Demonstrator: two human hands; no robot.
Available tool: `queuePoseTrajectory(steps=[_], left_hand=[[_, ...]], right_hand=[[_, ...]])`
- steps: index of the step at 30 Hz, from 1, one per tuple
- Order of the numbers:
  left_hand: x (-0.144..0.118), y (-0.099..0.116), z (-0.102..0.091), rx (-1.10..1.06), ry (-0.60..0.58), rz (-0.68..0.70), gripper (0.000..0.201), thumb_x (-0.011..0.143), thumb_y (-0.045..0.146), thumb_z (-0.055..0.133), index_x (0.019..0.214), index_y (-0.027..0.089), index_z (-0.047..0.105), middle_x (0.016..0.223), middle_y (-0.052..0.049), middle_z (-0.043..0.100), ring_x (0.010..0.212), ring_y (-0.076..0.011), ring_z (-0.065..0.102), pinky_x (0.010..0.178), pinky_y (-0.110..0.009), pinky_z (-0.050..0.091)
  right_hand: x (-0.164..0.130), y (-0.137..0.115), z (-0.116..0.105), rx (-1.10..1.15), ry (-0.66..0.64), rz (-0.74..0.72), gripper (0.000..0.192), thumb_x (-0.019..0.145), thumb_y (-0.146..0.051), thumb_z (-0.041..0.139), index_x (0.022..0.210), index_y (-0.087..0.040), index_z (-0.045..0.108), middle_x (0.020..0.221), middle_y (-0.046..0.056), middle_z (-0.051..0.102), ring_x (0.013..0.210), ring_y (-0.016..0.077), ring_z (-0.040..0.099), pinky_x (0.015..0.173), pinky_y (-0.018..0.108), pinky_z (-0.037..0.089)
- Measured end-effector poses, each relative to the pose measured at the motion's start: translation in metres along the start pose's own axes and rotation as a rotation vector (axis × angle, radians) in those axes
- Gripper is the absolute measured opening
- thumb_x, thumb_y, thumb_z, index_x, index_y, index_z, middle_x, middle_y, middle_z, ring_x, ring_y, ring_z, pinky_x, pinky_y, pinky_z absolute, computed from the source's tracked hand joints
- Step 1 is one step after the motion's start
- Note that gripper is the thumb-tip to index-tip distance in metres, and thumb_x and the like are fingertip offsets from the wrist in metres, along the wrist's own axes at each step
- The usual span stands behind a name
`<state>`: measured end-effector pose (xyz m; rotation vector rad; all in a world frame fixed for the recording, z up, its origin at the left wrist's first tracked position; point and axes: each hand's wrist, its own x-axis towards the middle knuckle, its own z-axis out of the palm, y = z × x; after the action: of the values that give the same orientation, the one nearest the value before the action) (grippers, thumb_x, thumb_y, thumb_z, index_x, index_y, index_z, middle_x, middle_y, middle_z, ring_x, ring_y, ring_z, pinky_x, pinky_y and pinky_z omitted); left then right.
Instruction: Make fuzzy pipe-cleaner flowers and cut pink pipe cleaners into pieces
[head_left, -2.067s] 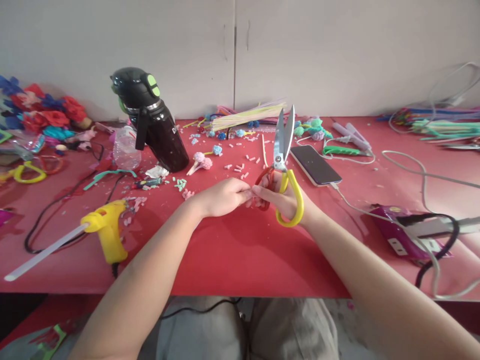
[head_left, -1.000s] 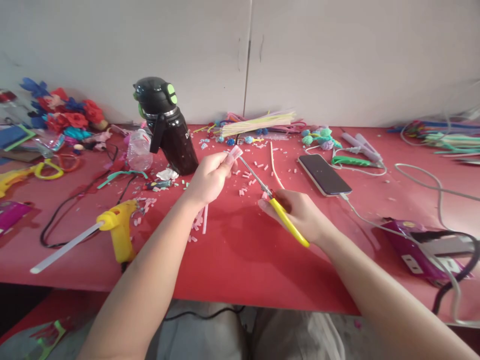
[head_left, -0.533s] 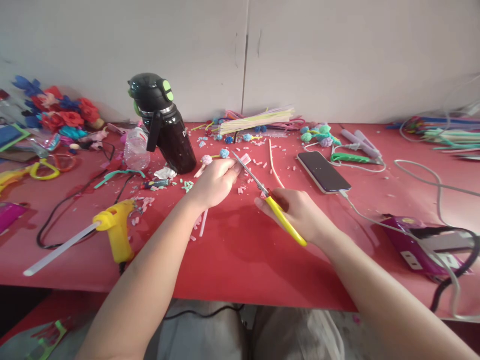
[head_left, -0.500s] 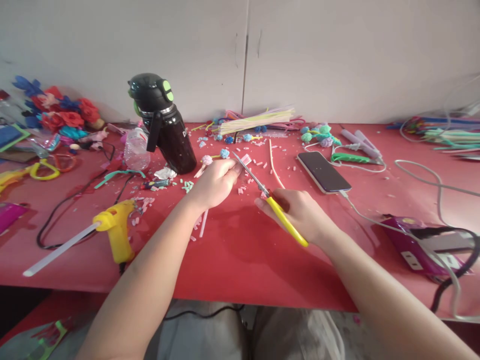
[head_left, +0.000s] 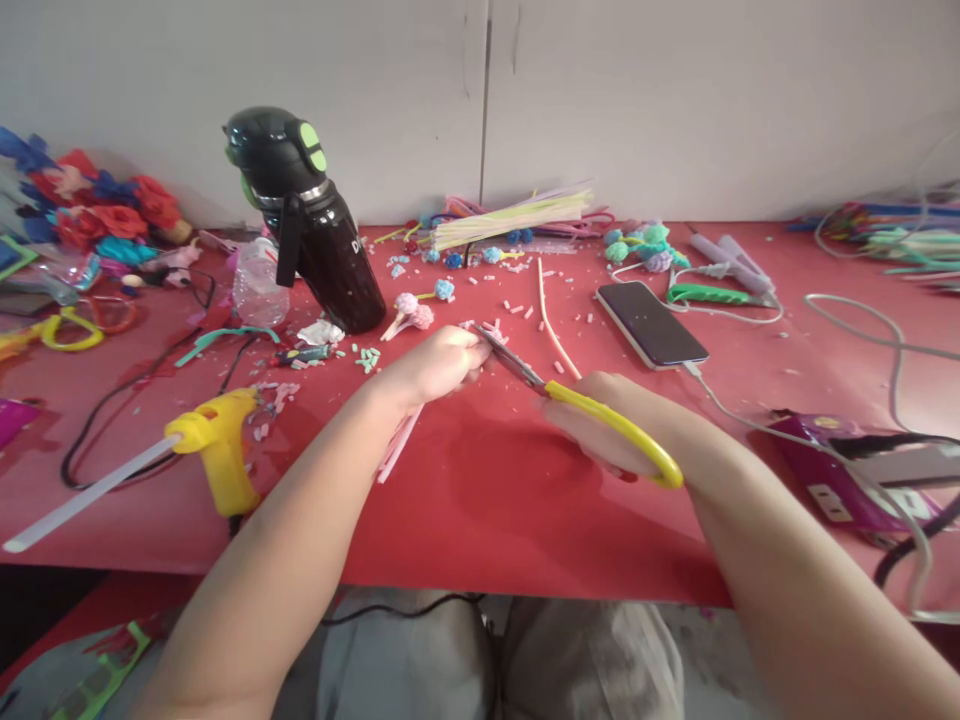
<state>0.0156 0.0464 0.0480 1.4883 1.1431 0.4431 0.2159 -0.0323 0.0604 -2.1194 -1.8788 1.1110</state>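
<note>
My left hand [head_left: 446,362] is closed around a small bundle of pink chenille stems [head_left: 399,445]. Their lower ends stick out below my wrist, and short pink tips show past my fingers. In my right hand [head_left: 600,415] is a pair of scissors [head_left: 615,425] with yellow handles. The blades point up and left, and their tips meet the pink ends beside my left fingertips. Whether the blades are fully closed cannot be made out. Small pink clippings [head_left: 513,308] are scattered behind my hands. A single pale pink stem [head_left: 551,325] lies by my right hand.
A black bottle [head_left: 330,255] stands behind my left arm, near a yellow glue gun [head_left: 221,440]. On the right are a phone [head_left: 651,324] with a white cable and a purple power strip [head_left: 832,480]. Bundled stems [head_left: 514,220] lie against the wall.
The scissors have turned flatter, with their handles swung to the right, and the blades look closer together. The pink ends at my left fingers sit lower. The view has shifted slightly.
</note>
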Motion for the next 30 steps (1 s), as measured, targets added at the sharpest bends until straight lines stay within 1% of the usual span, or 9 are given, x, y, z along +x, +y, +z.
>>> queuePoseTrajectory(steps=[3,6,11,14,19,24,26,28,30], left_hand=[[0.005,-0.002,-0.001,-0.088,-0.014,-0.06,0.031,0.102,0.025,0.048,0.073,0.017,0.049,0.054,0.007,0.03,0.045,-0.0058,0.02,0.047,-0.022,0.013],[0.009,-0.005,-0.004,-0.142,-0.044,-0.092,0.032,0.103,0.024,0.048,0.072,0.017,0.05,0.054,0.007,0.029,0.043,-0.0045,0.02,0.045,-0.021,0.011],[0.011,-0.007,-0.007,-0.21,-0.083,-0.091,0.033,0.1,0.029,0.058,0.07,0.016,0.05,0.054,0.008,0.029,0.042,-0.0028,0.02,0.043,-0.019,0.013],[0.012,-0.009,-0.008,-0.229,-0.105,-0.092,0.034,0.1,0.031,0.059,0.07,0.015,0.052,0.054,0.008,0.029,0.041,-0.0027,0.02,0.042,-0.018,0.014],[0.011,-0.01,-0.013,-0.218,-0.102,-0.115,0.034,0.103,0.028,0.052,0.072,0.014,0.054,0.054,0.007,0.029,0.041,-0.0029,0.021,0.042,-0.017,0.015],[0.004,-0.005,-0.012,-0.144,-0.132,-0.096,0.033,0.103,0.027,0.054,0.073,0.012,0.057,0.054,0.007,0.031,0.043,-0.0031,0.023,0.043,-0.016,0.017],[0.001,-0.003,-0.009,-0.111,-0.184,-0.071,0.034,0.103,0.028,0.053,0.075,0.011,0.06,0.055,0.007,0.031,0.045,-0.0035,0.023,0.044,-0.017,0.018],[-0.002,-0.002,-0.005,-0.091,-0.268,-0.029,0.035,0.103,0.032,0.054,0.078,0.01,0.063,0.057,0.007,0.031,0.046,-0.0042,0.024,0.045,-0.018,0.02],[-0.005,-0.001,-0.002,-0.083,-0.367,0.003,0.036,0.102,0.039,0.057,0.082,0.01,0.066,0.058,0.007,0.029,0.048,-0.0048,0.023,0.046,-0.019,0.02]], right_hand=[[0.0,-0.01,-0.005,0.033,-0.081,0.059,0.061,0.101,-0.04,0.052,0.044,-0.023,0.038,0.038,0.006,0.047,0.032,0.0159,0.046,0.045,0.035,0.04],[0.001,-0.014,-0.006,0.044,-0.098,0.064,0.062,0.101,-0.04,0.051,0.043,-0.023,0.039,0.037,0.007,0.049,0.03,0.0167,0.047,0.046,0.036,0.043],[0.008,-0.006,-0.002,0.065,-0.105,0.023,0.061,0.102,-0.047,0.048,0.046,-0.025,0.039,0.035,0.004,0.046,0.027,0.0161,0.045,0.041,0.034,0.043],[0.013,-0.001,0.003,0.107,-0.082,-0.071,0.058,0.099,-0.053,0.053,0.05,-0.025,0.041,0.035,0.002,0.044,0.026,0.0146,0.04,0.036,0.032,0.036],[0.013,0.003,0.01,0.081,0.009,0.054,0.056,0.096,-0.056,0.059,0.054,-0.025,0.039,0.039,0.001,0.043,0.028,0.0169,0.045,0.035,0.032,0.034],[0.016,0.014,0.007,0.329,-0.037,-0.012,0.066,0.095,-0.065,0.059,0.047,-0.024,0.041,0.038,0.001,0.044,0.032,0.0142,0.045,0.04,0.031,0.039],[0.022,0.019,0.008,0.431,0.039,-0.1,0.065,0.093,-0.067,0.061,0.048,-0.022,0.046,0.042,0.003,0.051,0.038,0.0132,0.049,0.044,0.03,0.042],[0.03,0.021,0.011,0.569,0.11,-0.271,0.058,0.089,-0.066,0.068,0.056,-0.021,0.054,0.052,0.005,0.061,0.047,0.0139,0.056,0.049,0.028,0.044],[0.036,0.022,0.017,0.715,0.134,-0.425,0.05,0.085,-0.062,0.076,0.066,-0.021,0.055,0.059,0.003,0.065,0.052,0.0149,0.061,0.053,0.029,0.048]])
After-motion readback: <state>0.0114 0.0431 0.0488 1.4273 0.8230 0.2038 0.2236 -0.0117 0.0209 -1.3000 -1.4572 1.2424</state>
